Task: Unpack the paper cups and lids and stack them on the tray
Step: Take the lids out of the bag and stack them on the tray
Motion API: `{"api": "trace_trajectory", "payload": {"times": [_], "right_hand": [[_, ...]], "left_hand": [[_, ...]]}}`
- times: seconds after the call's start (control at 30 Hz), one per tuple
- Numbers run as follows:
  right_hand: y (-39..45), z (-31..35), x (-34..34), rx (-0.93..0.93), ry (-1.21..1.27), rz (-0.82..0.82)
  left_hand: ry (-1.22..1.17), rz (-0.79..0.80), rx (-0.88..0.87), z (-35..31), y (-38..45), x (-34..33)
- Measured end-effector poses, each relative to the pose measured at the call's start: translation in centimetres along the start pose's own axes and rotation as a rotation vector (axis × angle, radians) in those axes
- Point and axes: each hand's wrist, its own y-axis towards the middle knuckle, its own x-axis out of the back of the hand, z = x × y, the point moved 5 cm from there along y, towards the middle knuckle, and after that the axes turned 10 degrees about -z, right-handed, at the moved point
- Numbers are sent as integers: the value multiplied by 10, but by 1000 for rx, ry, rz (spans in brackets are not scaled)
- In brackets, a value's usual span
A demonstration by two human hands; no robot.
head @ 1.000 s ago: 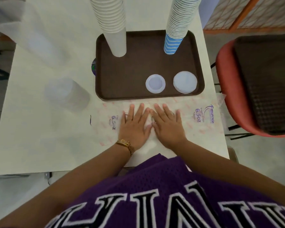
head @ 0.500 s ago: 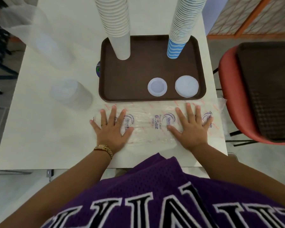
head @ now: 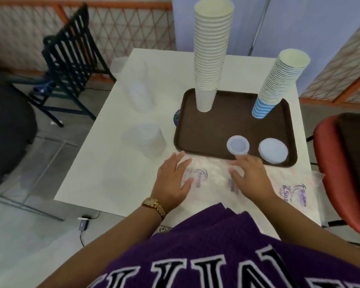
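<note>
Your left hand (head: 174, 179) and right hand (head: 250, 176) lie flat, fingers spread, on the empty wrapper (head: 214, 179) at the bench's (head: 116, 163) near edge. Behind them the tray (head: 212, 129) holds two cup stacks (head: 210, 59) at its far edge and two lid stacks (head: 273, 150) at its near edge.

White table (head: 116, 169); brown tray (head: 212, 129); wrapper (head: 295, 183).

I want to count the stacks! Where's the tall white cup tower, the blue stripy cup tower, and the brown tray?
white cup tower (head: 211, 59), head view, middle of the stack.
blue stripy cup tower (head: 279, 84), head view, middle of the leaning stack.
brown tray (head: 206, 129), head view, bare floor.
</note>
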Motion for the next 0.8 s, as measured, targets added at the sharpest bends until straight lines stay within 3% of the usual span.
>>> {"api": "trace_trajectory", "payload": {"times": [0.13,0.33,0.43,0.53,0.6,0.8], "right_hand": [[31,67,-1,181,102,34],[64,166,-18,419,49,103],[75,201,-35,500,-6,165],[84,223,-53,556,-100,204],[89,229,-64,578,-154,212],[93,234,-86,678,-219,178]], "left_hand": [[-32,-161,69,25,4,37],[-95,-293,289,76,11,78],[-248,-238,469,101,20,84],[-435,-87,641,126,37,76],[-537,-10,626,132,50,72],[-656,-15,498,137,83,58]]}}
